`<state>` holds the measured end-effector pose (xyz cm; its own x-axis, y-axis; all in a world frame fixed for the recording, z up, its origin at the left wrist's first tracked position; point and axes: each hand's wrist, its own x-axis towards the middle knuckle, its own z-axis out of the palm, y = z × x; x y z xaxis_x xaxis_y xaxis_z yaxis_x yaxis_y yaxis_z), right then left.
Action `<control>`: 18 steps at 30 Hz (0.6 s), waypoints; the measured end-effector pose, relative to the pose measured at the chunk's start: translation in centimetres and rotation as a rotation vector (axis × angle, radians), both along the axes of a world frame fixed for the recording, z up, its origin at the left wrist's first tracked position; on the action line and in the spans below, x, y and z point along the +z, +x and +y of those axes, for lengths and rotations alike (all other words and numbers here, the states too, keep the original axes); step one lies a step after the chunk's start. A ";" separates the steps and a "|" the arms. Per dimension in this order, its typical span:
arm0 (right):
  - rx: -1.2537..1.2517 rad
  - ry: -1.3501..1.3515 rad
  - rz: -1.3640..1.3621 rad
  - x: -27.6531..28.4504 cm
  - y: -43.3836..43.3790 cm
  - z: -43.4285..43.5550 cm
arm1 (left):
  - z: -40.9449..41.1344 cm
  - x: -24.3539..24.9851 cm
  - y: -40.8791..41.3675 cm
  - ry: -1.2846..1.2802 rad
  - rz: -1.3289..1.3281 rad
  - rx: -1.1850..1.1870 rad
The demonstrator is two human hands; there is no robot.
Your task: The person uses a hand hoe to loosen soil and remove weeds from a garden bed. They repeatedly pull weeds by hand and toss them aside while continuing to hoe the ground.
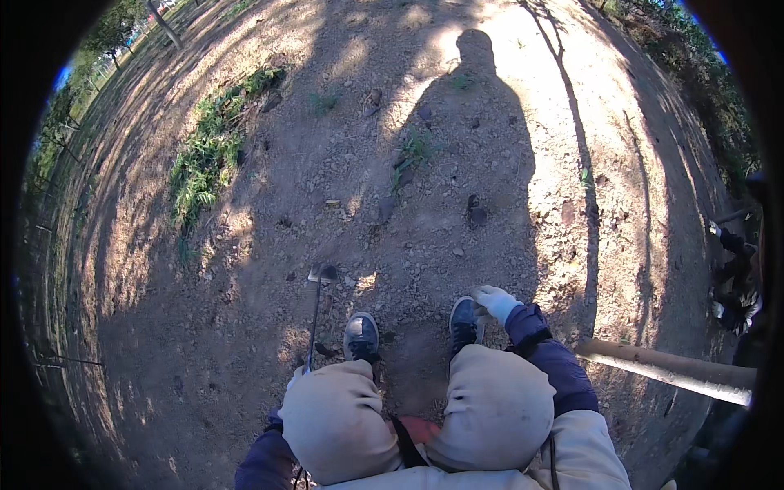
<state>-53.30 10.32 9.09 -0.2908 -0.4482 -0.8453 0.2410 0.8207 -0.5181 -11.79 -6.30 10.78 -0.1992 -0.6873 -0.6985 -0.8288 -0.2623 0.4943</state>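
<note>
A small hand hoe point(323, 273) stands out in front of my left knee, its metal head on the dirt and its thin handle running back towards me. My left hand point(296, 375), in a pale glove, is mostly hidden behind that knee, at the handle's near end; its fingers do not show. My right hand point(495, 302), in a white and grey glove, hangs beside my right shoe point(463, 323), and I see no tool in it. How far its fingers are closed is unclear. My left shoe point(361, 335) rests on the soil between the hoe and my other foot.
Leafy green weeds point(208, 150) lie in a heap at upper left. Small green plants point(416, 148) stand ahead in my shadow. A tree trunk point(667, 367) rises close on my right. Beyond it, at the right rim, a person point(735, 269) is low near the ground.
</note>
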 end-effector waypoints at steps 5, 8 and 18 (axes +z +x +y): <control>0.336 0.035 0.192 -4.0 3.4 -1.5 | -1.6 -1.6 0.3 -0.198 -0.298 -0.279; 0.652 -0.139 0.475 -5.2 5.5 -0.9 | -4.8 -1.9 -2.7 -0.339 -0.070 -0.255; 0.594 -0.279 0.550 -5.2 5.5 0.2 | -26.5 -3.0 -17.0 -0.573 -0.053 -0.287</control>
